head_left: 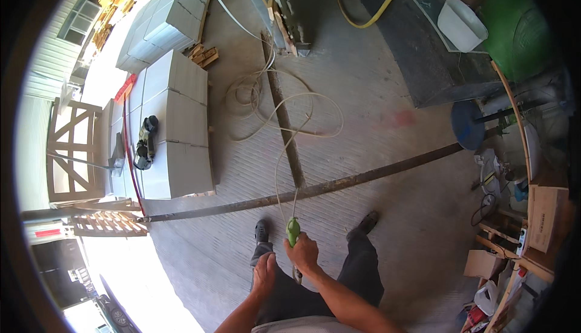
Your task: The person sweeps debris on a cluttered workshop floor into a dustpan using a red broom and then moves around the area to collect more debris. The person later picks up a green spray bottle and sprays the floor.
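My right hand (305,254) is wrapped round a green hand tool (293,231), held in front of my legs. A dark, metallic end of the tool (296,274) shows below the hand; its exact kind is unclear. From its far end runs a pale hose or cord (279,175), lying in loose loops on the floor ahead. My left hand (264,273) is just left of the tool, over my left leg and apart from the tool. Its fingers point forward, loosely stretched, and nothing shows in them.
Stacked pale boxes (181,109) stand on the left, with dark gear (145,142) and a red strap on top. A dark floor groove (327,186) crosses ahead. At right are a dark block (417,60), a white tub (462,25), a blue disc (467,125) and cluttered wooden shelving (505,254).
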`<control>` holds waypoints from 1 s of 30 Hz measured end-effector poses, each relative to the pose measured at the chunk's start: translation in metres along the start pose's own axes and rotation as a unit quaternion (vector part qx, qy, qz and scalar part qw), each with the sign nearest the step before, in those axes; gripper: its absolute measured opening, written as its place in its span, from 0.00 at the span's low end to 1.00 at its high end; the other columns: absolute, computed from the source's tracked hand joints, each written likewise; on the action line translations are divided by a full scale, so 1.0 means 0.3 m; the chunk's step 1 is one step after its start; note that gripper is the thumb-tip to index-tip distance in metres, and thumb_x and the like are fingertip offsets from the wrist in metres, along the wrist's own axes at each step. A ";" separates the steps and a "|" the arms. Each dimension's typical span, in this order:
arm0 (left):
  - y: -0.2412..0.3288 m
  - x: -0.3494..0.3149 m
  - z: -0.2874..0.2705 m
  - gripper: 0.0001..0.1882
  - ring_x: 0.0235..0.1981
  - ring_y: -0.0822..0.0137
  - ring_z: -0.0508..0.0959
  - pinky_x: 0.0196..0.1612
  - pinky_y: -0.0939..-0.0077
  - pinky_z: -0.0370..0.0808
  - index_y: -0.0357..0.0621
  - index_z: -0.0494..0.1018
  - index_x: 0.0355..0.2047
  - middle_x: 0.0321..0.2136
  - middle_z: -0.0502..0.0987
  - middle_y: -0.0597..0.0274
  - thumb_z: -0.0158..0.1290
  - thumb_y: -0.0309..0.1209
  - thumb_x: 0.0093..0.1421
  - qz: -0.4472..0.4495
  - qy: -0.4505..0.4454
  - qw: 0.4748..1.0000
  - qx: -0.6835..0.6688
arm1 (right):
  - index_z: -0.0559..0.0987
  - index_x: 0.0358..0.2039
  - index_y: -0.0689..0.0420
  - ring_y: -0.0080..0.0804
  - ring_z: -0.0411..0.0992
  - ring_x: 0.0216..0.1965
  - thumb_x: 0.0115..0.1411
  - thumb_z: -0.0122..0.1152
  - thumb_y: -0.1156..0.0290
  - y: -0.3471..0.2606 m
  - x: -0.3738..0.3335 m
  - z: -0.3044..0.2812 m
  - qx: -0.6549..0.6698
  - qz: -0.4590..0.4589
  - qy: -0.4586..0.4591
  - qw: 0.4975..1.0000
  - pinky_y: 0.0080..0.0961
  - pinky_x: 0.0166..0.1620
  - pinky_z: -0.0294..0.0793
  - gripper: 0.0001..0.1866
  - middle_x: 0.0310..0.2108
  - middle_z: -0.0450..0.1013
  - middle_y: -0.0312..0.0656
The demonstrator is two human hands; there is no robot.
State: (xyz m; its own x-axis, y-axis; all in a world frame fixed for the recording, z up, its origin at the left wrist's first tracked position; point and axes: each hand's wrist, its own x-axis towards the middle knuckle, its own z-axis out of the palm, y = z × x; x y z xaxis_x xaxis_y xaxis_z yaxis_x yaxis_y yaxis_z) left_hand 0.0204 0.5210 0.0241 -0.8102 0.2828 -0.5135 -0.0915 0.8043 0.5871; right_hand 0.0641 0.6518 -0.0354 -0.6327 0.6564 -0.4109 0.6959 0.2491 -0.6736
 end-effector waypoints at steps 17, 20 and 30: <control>-1.533 -0.015 -1.337 0.13 0.29 0.58 0.77 0.26 0.68 0.75 0.36 0.71 0.36 0.32 0.75 0.51 0.46 0.36 0.61 -0.249 0.012 0.947 -0.205 | 0.71 0.29 0.60 0.39 0.72 0.25 0.52 0.62 0.57 -1.273 -0.320 1.191 0.031 -0.201 -0.005 0.979 0.33 0.32 0.69 0.18 0.22 0.71 0.44; -1.662 -0.045 -1.452 0.13 0.26 0.64 0.77 0.21 0.76 0.73 0.38 0.69 0.39 0.31 0.74 0.55 0.45 0.36 0.62 -0.238 0.006 0.952 -0.192 | 0.71 0.30 0.62 0.43 0.73 0.22 0.55 0.58 0.54 -1.331 -0.307 1.266 0.066 -0.116 0.011 0.991 0.38 0.27 0.71 0.20 0.21 0.72 0.47; -1.723 0.235 -1.646 0.19 0.38 0.55 0.74 0.44 0.63 0.70 0.34 0.72 0.43 0.36 0.76 0.47 0.45 0.40 0.63 -0.046 -0.080 0.984 0.149 | 0.74 0.22 0.60 0.47 0.75 0.19 0.56 0.54 0.47 -1.220 -0.325 1.849 0.056 0.184 0.007 0.981 0.44 0.21 0.72 0.24 0.15 0.72 0.47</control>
State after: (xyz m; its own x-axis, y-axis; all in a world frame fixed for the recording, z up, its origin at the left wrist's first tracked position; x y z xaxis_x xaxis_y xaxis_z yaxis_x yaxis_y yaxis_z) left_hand -0.2753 -0.1329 -0.0066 -0.7027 0.2612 -0.6618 0.0336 0.9413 0.3359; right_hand -0.3174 0.1016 -0.0895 -0.3393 0.6974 -0.6312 0.8340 -0.0873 -0.5448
